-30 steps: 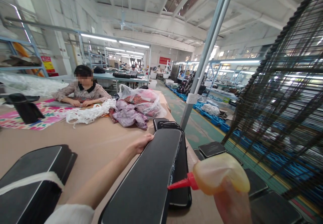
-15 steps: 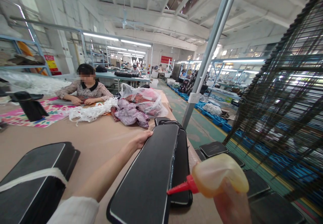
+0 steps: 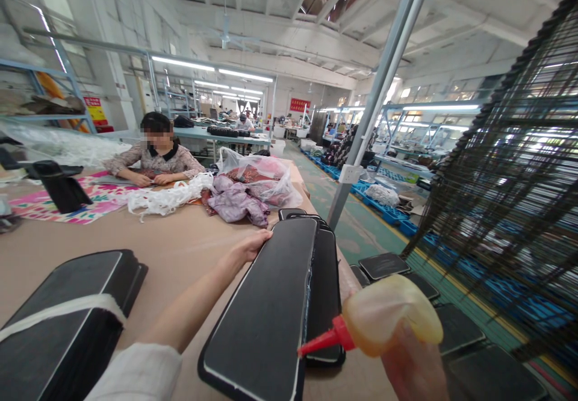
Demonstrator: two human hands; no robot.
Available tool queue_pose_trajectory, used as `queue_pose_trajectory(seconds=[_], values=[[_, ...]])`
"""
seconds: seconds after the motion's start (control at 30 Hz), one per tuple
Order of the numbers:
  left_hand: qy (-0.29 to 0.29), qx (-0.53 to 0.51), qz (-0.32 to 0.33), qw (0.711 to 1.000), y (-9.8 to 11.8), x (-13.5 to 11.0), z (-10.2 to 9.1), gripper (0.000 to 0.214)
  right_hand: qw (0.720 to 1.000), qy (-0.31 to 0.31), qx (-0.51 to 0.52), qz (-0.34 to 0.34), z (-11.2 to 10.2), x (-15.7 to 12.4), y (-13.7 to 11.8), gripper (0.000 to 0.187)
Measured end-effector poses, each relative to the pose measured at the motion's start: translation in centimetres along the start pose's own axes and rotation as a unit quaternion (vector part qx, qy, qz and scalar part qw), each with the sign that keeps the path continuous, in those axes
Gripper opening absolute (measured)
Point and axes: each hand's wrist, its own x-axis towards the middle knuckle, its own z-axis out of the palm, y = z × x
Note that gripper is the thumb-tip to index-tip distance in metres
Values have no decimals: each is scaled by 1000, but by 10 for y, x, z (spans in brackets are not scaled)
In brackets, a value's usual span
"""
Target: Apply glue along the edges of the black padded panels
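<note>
A long black panel [image 3: 262,304] with rounded corners and a pale line near its edge lies tilted over other black panels [image 3: 324,292]. My left hand [image 3: 256,244] grips its far left edge, fingers closed, the fingertips partly hidden. In my right hand [image 3: 413,353] is a soft, see-through glue bottle [image 3: 391,310] with amber liquid inside, held on its side. Its red nozzle tip touches or nearly touches the panel's right edge towards the near end. Along that edge runs a glossy, uneven strip.
A stack of black panels [image 3: 67,323] tied with a white band stands at left. Bagged cloth [image 3: 257,184] and white strips [image 3: 169,196] lie farther back, near a seated co-worker [image 3: 156,154]. Beyond the table's right edge are a metal post [image 3: 361,124], more panels [image 3: 383,265] and a wire rack [image 3: 506,178].
The nozzle has slid slightly along the panel's right edge towards the near end. My left hand keeps its hold, and the view has shifted a little.
</note>
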Motion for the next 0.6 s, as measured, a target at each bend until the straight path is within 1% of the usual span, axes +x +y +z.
queue_pose_trajectory(seconds=[0.17, 0.3, 0.47, 0.6], values=[[3, -8, -9, 1000, 0, 2, -3, 5, 1000, 9, 22, 8, -2, 2, 2, 48], [8, -16, -20, 1000, 0, 2, -6, 6, 1000, -4, 9, 5, -1, 0, 0, 45], [17, -25, -26, 999, 1, 2, -12, 7, 1000, -16, -4, 7, 2, 0, -1, 49], [32, -34, -28, 999, 3, -1, -16, 8, 1000, -6, 14, 7, 0, 2, 2, 49]])
